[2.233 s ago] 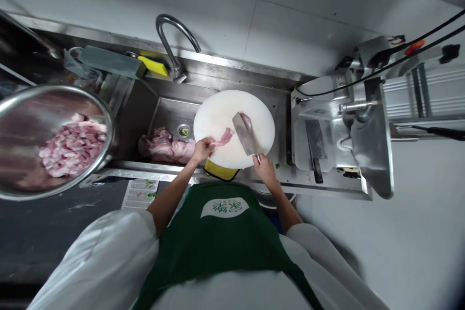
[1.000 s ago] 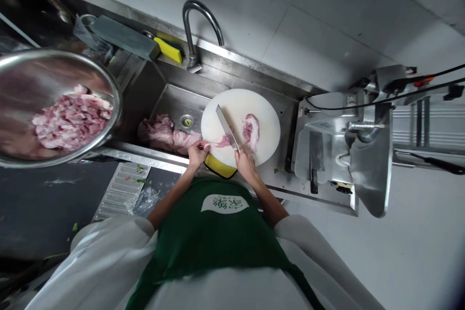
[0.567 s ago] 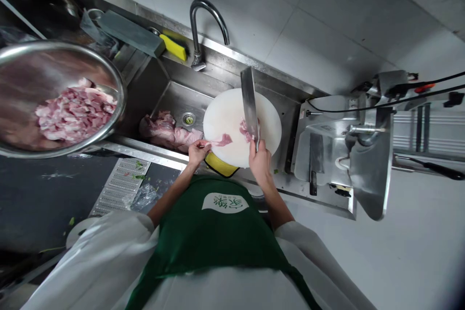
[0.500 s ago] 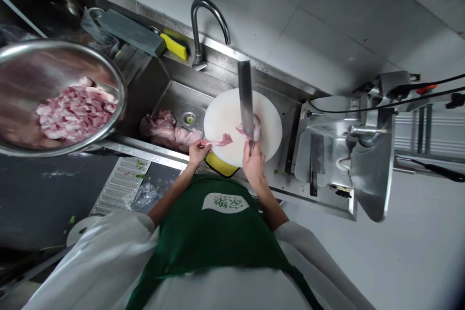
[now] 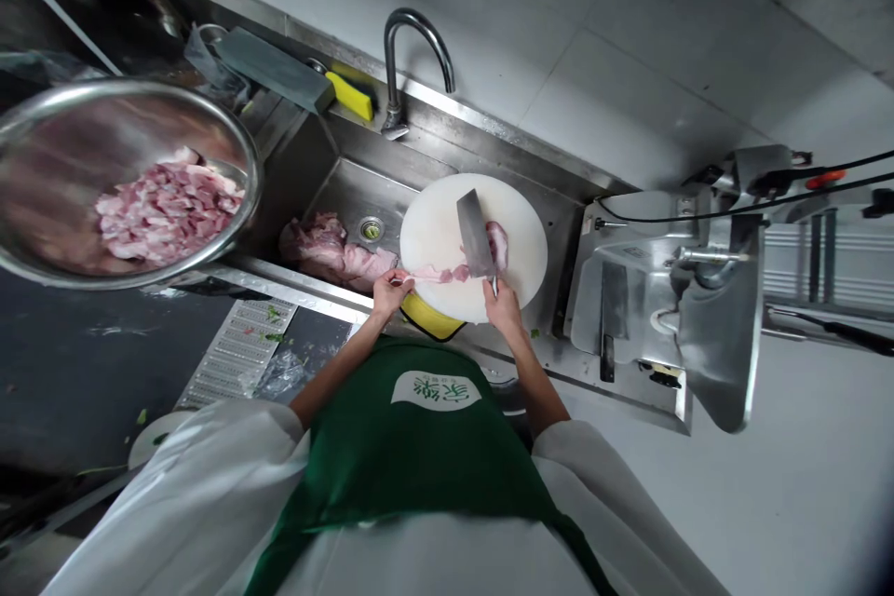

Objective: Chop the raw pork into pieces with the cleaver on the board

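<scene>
A round white cutting board (image 5: 440,205) lies across the sink. My right hand (image 5: 504,309) grips the handle of a cleaver (image 5: 476,235), its broad blade tilted low over the board. To the right of the blade lies a piece of raw meat (image 5: 498,247). My left hand (image 5: 389,292) pinches the end of a thin pale strip of meat (image 5: 427,275) at the board's left edge. The strip runs toward the blade, with small darker meat bits by its far end. Whether the cleaver's edge touches the board is hidden.
Larger raw meat pieces (image 5: 339,253) lie in the sink (image 5: 363,182) left of the board. A steel bowl (image 5: 248,177) of cut meat stands at left. The faucet (image 5: 417,19) arches behind. At right is a slicing machine (image 5: 719,326) with another cleaver (image 5: 614,317) beside it.
The cleaver has gone from upright over the board to leaning down on its side, blade face showing. My right hand shifted slightly right. The strip in my left hand now stretches toward the blade.
</scene>
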Demonstrator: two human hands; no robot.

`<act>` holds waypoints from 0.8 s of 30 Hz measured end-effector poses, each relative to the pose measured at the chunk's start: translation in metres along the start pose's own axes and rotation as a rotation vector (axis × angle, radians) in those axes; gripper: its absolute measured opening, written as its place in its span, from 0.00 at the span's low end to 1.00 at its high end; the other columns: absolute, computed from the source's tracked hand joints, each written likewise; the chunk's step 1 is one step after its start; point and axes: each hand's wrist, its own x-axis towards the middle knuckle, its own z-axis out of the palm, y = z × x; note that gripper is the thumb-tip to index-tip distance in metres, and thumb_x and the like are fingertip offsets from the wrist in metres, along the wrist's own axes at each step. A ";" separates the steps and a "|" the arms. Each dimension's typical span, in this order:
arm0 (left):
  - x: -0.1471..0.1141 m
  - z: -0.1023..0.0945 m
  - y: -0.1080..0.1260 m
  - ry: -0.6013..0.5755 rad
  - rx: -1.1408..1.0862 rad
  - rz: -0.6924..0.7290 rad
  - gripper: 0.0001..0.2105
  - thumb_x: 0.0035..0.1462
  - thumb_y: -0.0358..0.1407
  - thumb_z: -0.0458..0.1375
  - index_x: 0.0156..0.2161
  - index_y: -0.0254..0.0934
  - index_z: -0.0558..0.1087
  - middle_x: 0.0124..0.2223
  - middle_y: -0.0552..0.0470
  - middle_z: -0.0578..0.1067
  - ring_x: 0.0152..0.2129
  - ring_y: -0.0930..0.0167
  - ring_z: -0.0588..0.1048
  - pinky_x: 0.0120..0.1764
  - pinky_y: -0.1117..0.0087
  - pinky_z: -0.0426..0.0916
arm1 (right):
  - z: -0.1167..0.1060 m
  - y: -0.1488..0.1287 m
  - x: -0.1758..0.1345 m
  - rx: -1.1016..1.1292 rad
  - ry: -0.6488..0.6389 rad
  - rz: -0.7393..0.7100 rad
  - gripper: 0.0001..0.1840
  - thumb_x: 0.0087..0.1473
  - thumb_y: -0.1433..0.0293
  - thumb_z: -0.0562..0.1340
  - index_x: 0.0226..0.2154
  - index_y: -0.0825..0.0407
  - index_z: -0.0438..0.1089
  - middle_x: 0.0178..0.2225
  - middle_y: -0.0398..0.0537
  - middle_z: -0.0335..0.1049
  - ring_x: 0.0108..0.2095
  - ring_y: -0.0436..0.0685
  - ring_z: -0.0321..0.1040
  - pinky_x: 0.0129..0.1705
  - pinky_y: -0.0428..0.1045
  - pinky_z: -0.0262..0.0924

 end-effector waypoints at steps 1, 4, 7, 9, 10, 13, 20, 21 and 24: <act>-0.001 -0.001 -0.001 0.004 -0.014 -0.001 0.13 0.38 0.37 0.69 0.30 0.36 0.72 0.29 0.57 0.73 0.20 0.75 0.74 0.25 0.73 0.68 | -0.005 -0.003 -0.003 -0.006 0.048 -0.001 0.25 0.72 0.56 0.47 0.47 0.55 0.72 0.37 0.56 0.79 0.40 0.60 0.75 0.39 0.47 0.61; -0.002 -0.003 -0.004 -0.006 -0.039 -0.009 0.15 0.38 0.38 0.71 0.30 0.35 0.73 0.29 0.57 0.73 0.21 0.75 0.75 0.26 0.73 0.69 | -0.012 -0.019 -0.018 -0.010 0.199 -0.033 0.25 0.72 0.57 0.47 0.49 0.56 0.70 0.37 0.60 0.78 0.39 0.62 0.75 0.38 0.48 0.59; -0.003 -0.004 -0.004 -0.028 -0.057 -0.037 0.17 0.37 0.40 0.73 0.30 0.35 0.73 0.30 0.56 0.73 0.22 0.75 0.75 0.28 0.73 0.71 | 0.002 -0.032 -0.033 -0.019 0.217 -0.058 0.25 0.73 0.58 0.46 0.52 0.58 0.69 0.37 0.60 0.78 0.38 0.62 0.75 0.38 0.49 0.60; -0.004 -0.005 -0.002 -0.047 -0.083 -0.056 0.19 0.36 0.42 0.75 0.30 0.35 0.73 0.30 0.56 0.73 0.23 0.75 0.74 0.29 0.72 0.72 | 0.016 -0.035 -0.037 -0.085 0.074 -0.019 0.22 0.73 0.60 0.49 0.50 0.58 0.70 0.36 0.59 0.78 0.37 0.61 0.75 0.39 0.49 0.61; -0.005 -0.005 -0.001 -0.063 -0.098 -0.069 0.20 0.36 0.42 0.75 0.30 0.35 0.73 0.31 0.56 0.73 0.23 0.75 0.74 0.30 0.71 0.73 | 0.020 -0.034 -0.038 -0.124 -0.010 -0.002 0.20 0.72 0.62 0.50 0.49 0.58 0.71 0.36 0.59 0.78 0.37 0.61 0.75 0.39 0.49 0.61; -0.010 -0.011 0.003 -0.131 -0.100 -0.133 0.23 0.36 0.44 0.76 0.34 0.35 0.73 0.31 0.56 0.72 0.26 0.74 0.75 0.30 0.71 0.73 | 0.016 -0.032 -0.035 -0.198 -0.146 -0.007 0.18 0.72 0.62 0.52 0.48 0.56 0.72 0.39 0.60 0.79 0.39 0.61 0.76 0.41 0.50 0.62; -0.019 -0.026 0.003 0.131 0.220 0.243 0.13 0.53 0.43 0.67 0.37 0.38 0.71 0.36 0.52 0.73 0.33 0.70 0.73 0.40 0.65 0.72 | 0.021 -0.057 -0.044 -0.159 0.045 -0.046 0.25 0.74 0.58 0.44 0.53 0.57 0.68 0.40 0.60 0.79 0.42 0.63 0.76 0.43 0.50 0.62; -0.019 -0.025 0.004 0.142 0.324 0.345 0.11 0.56 0.42 0.65 0.37 0.38 0.72 0.37 0.50 0.74 0.35 0.68 0.73 0.44 0.63 0.72 | 0.033 -0.061 -0.044 -0.162 -0.003 -0.023 0.25 0.74 0.59 0.44 0.53 0.57 0.68 0.41 0.60 0.79 0.42 0.62 0.76 0.43 0.50 0.62; -0.015 -0.014 0.007 -0.042 0.616 0.566 0.07 0.61 0.40 0.62 0.40 0.39 0.76 0.43 0.46 0.75 0.44 0.61 0.72 0.52 0.57 0.69 | 0.061 -0.061 -0.036 -0.174 -0.161 0.027 0.23 0.74 0.60 0.47 0.52 0.56 0.69 0.43 0.60 0.79 0.43 0.62 0.77 0.44 0.50 0.63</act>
